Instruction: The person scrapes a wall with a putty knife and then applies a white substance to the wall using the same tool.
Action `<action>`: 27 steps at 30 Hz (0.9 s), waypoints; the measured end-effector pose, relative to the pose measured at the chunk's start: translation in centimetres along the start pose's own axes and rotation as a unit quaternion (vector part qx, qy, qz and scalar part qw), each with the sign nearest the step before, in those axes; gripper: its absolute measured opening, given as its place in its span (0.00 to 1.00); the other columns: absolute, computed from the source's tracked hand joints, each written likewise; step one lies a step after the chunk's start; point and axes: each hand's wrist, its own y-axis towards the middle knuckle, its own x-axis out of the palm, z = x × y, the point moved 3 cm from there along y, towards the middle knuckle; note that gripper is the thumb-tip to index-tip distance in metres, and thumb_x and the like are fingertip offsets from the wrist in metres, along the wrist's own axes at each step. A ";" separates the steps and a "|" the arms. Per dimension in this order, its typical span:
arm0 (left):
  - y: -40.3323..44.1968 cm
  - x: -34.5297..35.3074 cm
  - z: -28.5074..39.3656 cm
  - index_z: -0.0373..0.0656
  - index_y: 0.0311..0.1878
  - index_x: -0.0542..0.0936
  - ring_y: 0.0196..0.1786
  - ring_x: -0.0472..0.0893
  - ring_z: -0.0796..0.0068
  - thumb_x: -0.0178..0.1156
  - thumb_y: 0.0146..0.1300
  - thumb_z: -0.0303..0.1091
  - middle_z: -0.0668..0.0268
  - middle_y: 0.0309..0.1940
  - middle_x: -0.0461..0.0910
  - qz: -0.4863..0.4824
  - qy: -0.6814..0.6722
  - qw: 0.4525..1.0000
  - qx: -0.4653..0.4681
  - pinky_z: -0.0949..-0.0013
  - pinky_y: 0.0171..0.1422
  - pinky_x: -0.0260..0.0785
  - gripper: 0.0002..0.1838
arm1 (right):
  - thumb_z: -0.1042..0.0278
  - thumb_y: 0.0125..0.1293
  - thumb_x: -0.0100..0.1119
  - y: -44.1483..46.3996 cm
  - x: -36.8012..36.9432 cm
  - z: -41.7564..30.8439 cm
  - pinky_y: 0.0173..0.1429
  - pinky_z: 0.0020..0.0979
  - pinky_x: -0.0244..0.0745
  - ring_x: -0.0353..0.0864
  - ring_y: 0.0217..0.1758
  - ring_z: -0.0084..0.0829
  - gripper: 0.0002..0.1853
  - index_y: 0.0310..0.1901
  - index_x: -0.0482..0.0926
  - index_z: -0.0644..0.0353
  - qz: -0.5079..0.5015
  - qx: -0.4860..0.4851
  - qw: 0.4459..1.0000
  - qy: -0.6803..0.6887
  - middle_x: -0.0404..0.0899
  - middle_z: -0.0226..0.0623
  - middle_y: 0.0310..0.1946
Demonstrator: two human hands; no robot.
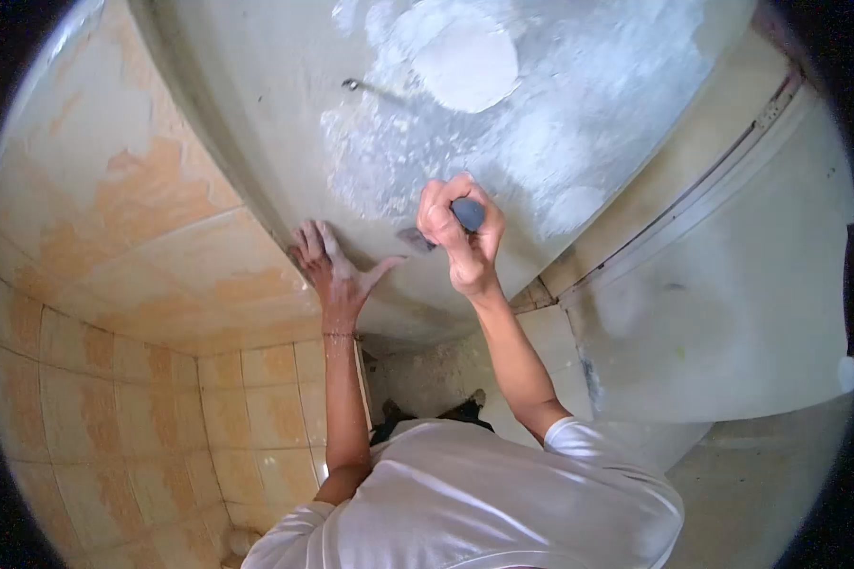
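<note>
My right hand (458,248) is wrapped around the dark handle of a scraper (467,214). Its thin blade sticks out to the left of the fist, at the pale flat surface (294,123) in front of me. White, chalky smears (579,114) cover much of that surface above and right of the fist. Spread out near the surface's lower left edge is my left hand (337,275), with its thumb pointing right and powder on the fingers. It holds nothing.
A round white patch (467,66) and a small metal hook (351,84) are on the surface. Orange and cream tiles (95,379) line the left side. A pale door-like panel (712,275) stands at the right, and my feet (474,400) show below.
</note>
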 end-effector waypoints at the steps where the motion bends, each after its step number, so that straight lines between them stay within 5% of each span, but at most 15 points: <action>1: 0.1 -0.2 0.2 0.24 0.79 0.56 0.79 0.57 0.28 0.77 0.41 0.76 0.39 0.77 0.57 0.004 -0.003 1.000 0.008 0.27 0.81 0.51 0.76 | 0.68 0.77 0.63 0.4 -0.2 -1.2 0.35 0.27 0.61 0.64 0.30 0.20 0.09 0.40 0.74 0.61 0.003 -0.009 1.000 -0.003 0.71 0.27 0.29; 3: 0.4 -0.3 0.5 0.23 0.79 0.55 0.79 0.57 0.27 0.78 0.40 0.75 0.38 0.78 0.56 0.003 0.003 1.000 0.000 0.28 0.81 0.52 0.77 | 0.63 0.79 0.61 1.2 -0.9 -2.8 0.36 0.32 0.65 0.68 0.29 0.25 0.12 0.39 0.74 0.60 -0.004 0.049 0.986 -0.159 0.73 0.30 0.33; 5: 0.0 0.0 0.3 0.23 0.80 0.54 0.79 0.55 0.28 0.80 0.40 0.74 0.37 0.79 0.53 -0.005 0.009 1.000 0.002 0.28 0.82 0.51 0.78 | 0.58 0.80 0.61 2.2 -2.0 -4.3 0.38 0.38 0.70 0.71 0.29 0.35 0.15 0.39 0.76 0.61 -0.044 -0.127 0.919 -0.371 0.74 0.35 0.36; 6: -0.1 0.0 0.3 0.23 0.80 0.53 0.80 0.55 0.28 0.80 0.40 0.73 0.37 0.79 0.52 -0.011 0.003 1.000 -0.008 0.29 0.82 0.50 0.78 | 0.58 0.80 0.61 2.3 -2.4 -5.3 0.38 0.38 0.70 0.71 0.29 0.35 0.15 0.39 0.76 0.61 -0.041 -0.135 0.918 -0.372 0.74 0.35 0.36; 9: -0.3 -0.2 0.3 0.23 0.81 0.51 0.82 0.53 0.32 0.81 0.40 0.72 0.38 0.81 0.51 0.005 -0.002 1.000 0.009 0.30 0.84 0.48 0.79 | 0.54 0.77 0.65 2.0 -3.4 -9.3 0.40 0.45 0.73 0.74 0.27 0.44 0.17 0.41 0.79 0.62 -0.034 -0.051 0.843 -0.535 0.75 0.37 0.31; 11: -0.3 -0.3 0.4 0.24 0.82 0.49 0.84 0.51 0.33 0.81 0.41 0.72 0.38 0.82 0.49 -0.017 0.010 1.000 -0.014 0.31 0.85 0.46 0.80 | 0.53 0.76 0.68 2.0 -6.0 -10.4 0.36 0.44 0.72 0.77 0.24 0.39 0.18 0.42 0.81 0.63 -0.055 0.275 0.751 -0.598 0.76 0.38 0.25; 15: 0.0 -0.8 1.1 0.25 0.83 0.47 0.84 0.49 0.32 0.82 0.41 0.70 0.37 0.83 0.45 -0.038 0.010 0.998 -0.039 0.32 0.86 0.45 0.81 | 0.53 0.76 0.68 0.7 -12.0 -11.9 0.27 0.37 0.69 0.79 0.21 0.30 0.19 0.36 0.79 0.62 0.034 0.220 0.838 -0.498 0.81 0.38 0.23; 17: 0.3 -0.7 1.7 0.27 0.84 0.46 0.84 0.48 0.32 0.82 0.40 0.72 0.36 0.83 0.45 -0.027 0.015 0.999 -0.043 0.33 0.86 0.46 0.82 | 0.52 0.76 0.68 -0.5 -14.8 -12.8 0.20 0.26 0.62 0.79 0.22 0.21 0.20 0.34 0.77 0.61 0.284 0.173 0.913 -0.238 0.85 0.36 0.27; 20: 0.5 -1.0 2.4 0.30 0.85 0.45 0.85 0.45 0.32 0.79 0.40 0.76 0.36 0.84 0.42 -0.015 0.037 0.998 -0.038 0.32 0.86 0.47 0.82 | 0.52 0.75 0.69 -2.8 -18.3 -13.3 0.18 0.21 0.58 0.82 0.23 0.22 0.19 0.39 0.75 0.60 0.370 0.119 0.915 -0.110 0.87 0.36 0.32; 24: 1.5 -1.6 5.8 0.34 0.86 0.47 0.86 0.45 0.33 0.81 0.42 0.72 0.38 0.84 0.40 0.033 0.054 0.997 -0.036 0.31 0.85 0.47 0.80 | 0.57 0.77 0.66 -3.8 -17.4 -13.9 0.18 0.23 0.62 0.89 0.29 0.32 0.17 0.54 0.72 0.59 0.276 0.193 0.939 -0.067 0.87 0.42 0.40; 25: 2.3 -1.7 7.0 0.36 0.86 0.48 0.86 0.44 0.33 0.81 0.43 0.71 0.39 0.84 0.40 0.045 0.052 0.997 -0.017 0.31 0.85 0.47 0.78 | 0.61 0.80 0.62 -4.0 -17.0 -13.6 0.18 0.21 0.66 0.88 0.29 0.35 0.21 0.66 0.69 0.60 0.243 0.206 0.947 -0.038 0.84 0.45 0.44; 27: 4.1 -1.9 9.4 0.38 0.87 0.49 0.86 0.44 0.34 0.82 0.44 0.69 0.41 0.84 0.40 0.065 0.071 0.995 -0.010 0.31 0.85 0.47 0.76 | 0.61 0.79 0.61 -3.8 -15.9 -13.5 0.21 0.25 0.70 0.88 0.31 0.37 0.28 0.74 0.64 0.61 0.195 0.209 0.958 -0.017 0.83 0.46 0.46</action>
